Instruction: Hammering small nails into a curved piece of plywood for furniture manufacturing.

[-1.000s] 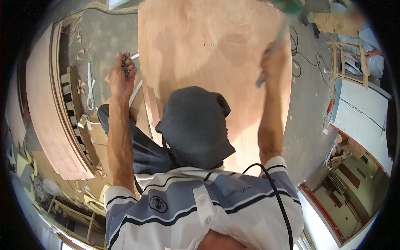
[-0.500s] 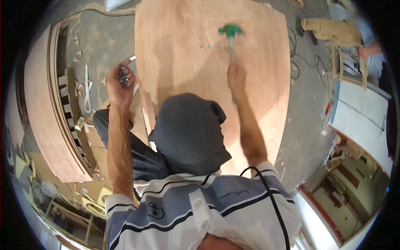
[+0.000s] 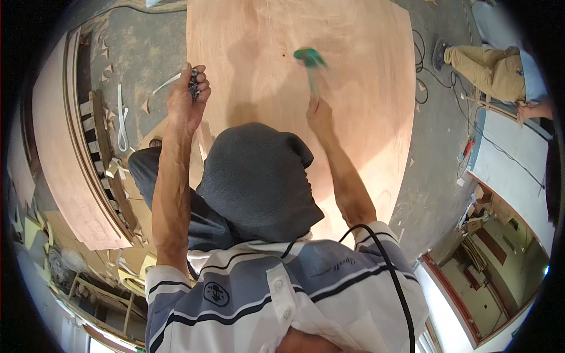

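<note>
A large pale plywood sheet [image 3: 353,117] lies flat ahead of me. My right hand [image 3: 321,113] is closed around the handle of a green-headed hammer [image 3: 309,59], whose head is down at the sheet's surface beside a small dark spot. My left hand [image 3: 187,101] is held up over the sheet's left edge, pinching a small dark bunch of what look like nails [image 3: 193,84]. My own dark cap [image 3: 256,176] and striped shirt fill the lower middle and hide the sheet's near edge.
A curved wooden frame [image 3: 65,176] with slats lies at the left, wood offcuts and a white strip [image 3: 122,117] around it. Black cables [image 3: 435,88] run over the concrete floor at the right. Another person in tan trousers [image 3: 482,67] is at the upper right.
My right hand has swung the hammer down from the upper right to the sheet's middle. My left hand has stayed near the sheet's left edge.
</note>
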Motion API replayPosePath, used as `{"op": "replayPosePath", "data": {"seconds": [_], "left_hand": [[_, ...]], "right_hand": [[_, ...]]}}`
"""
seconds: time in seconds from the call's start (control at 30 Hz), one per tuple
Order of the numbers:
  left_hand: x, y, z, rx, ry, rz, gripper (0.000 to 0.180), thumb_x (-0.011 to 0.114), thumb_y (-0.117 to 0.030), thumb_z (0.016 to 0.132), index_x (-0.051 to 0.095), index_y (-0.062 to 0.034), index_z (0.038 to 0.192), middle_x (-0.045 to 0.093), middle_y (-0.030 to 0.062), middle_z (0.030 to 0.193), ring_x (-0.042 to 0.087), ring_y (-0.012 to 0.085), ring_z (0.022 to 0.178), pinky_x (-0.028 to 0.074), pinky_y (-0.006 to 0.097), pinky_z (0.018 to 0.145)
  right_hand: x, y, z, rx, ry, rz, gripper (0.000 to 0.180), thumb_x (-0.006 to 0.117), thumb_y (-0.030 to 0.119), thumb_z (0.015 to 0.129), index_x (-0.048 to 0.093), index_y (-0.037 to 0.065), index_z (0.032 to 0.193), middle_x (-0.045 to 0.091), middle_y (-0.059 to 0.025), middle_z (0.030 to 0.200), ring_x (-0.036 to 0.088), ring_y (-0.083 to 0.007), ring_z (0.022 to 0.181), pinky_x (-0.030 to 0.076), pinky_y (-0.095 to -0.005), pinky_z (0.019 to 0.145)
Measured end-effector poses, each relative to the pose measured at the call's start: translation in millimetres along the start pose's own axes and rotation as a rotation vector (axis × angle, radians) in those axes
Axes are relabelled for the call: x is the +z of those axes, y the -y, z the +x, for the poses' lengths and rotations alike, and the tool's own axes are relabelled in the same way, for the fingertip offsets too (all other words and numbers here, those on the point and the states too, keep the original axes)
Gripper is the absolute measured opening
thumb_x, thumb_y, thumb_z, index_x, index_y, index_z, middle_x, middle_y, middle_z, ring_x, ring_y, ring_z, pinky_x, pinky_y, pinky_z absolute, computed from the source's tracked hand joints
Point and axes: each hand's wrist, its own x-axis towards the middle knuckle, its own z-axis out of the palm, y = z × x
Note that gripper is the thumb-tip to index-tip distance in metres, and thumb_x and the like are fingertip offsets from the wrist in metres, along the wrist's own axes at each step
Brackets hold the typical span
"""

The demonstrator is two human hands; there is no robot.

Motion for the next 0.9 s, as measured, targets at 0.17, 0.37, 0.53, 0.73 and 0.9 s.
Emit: {"op": "replayPosePath", "data": {"seconds": [0.17,0.37,0.53,0.73,0.9], "left_hand": [[2.7,4.2,7.5,-0.045,-0.023,0.144,0.039,0.051,-0.028,0.094,0.055,0.0081,0.107,0.051,-0.0001,0.069,0.045,0.0076,0.06,0.036,0.019,0.051],[2.4,56.3,42.4,-0.048,-0.021,0.346,0.029,0.055,-0.027,0.092,0.056,0.0012,0.099,0.048,0.0,0.068,0.043,0.0065,0.056,0.034,0.019,0.048],[22.1,94.2,80.5,-0.147,-0.009,0.348,0.021,0.058,-0.023,0.091,0.051,-0.0053,0.083,0.05,0.0017,0.068,0.046,0.0075,0.057,0.035,0.019,0.047],[35.6,126.3,114.2,-0.121,0.108,0.581,0.022,0.057,-0.014,0.089,0.06,0.002,0.103,0.058,0.0035,0.076,0.049,0.0072,0.061,0.039,0.02,0.049],[46.7,134.4,134.5,0.067,0.101,0.888,0.019,0.059,-0.013,0.086,0.067,0.0029,0.094,0.06,0.0034,0.07,0.047,0.0063,0.058,0.038,0.022,0.051]], "right_hand": [[-43.4,-0.2,-54.7,0.209,-0.009,0.28,0.043,0.042,0.032,0.096,0.045,-0.001,0.069,0.041,-0.0073,0.056,0.04,-0.0151,0.054,0.035,-0.0341,0.05],[-52.2,-61.6,-77.6,0.33,0.028,0.218,0.041,0.042,0.032,0.096,0.047,0.001,0.071,0.041,-0.0025,0.056,0.036,-0.0115,0.055,0.034,-0.0308,0.049],[-41.0,-67.1,-81.4,0.212,-0.054,0.195,0.037,0.04,0.028,0.096,0.049,-0.001,0.075,0.048,-0.0153,0.056,0.048,-0.026,0.049,0.038,-0.0376,0.049],[-35.7,-73.6,-79.7,0.128,-0.09,0.052,0.034,0.04,0.025,0.095,0.05,-0.001,0.075,0.05,-0.0204,0.058,0.052,-0.0375,0.051,0.038,-0.0421,0.047],[-39.9,-71.1,-77.3,0.216,-0.062,0.115,0.024,0.047,0.018,0.089,0.05,-0.002,0.076,0.053,-0.022,0.064,0.054,-0.041,0.058,0.04,-0.0447,0.051]]}}
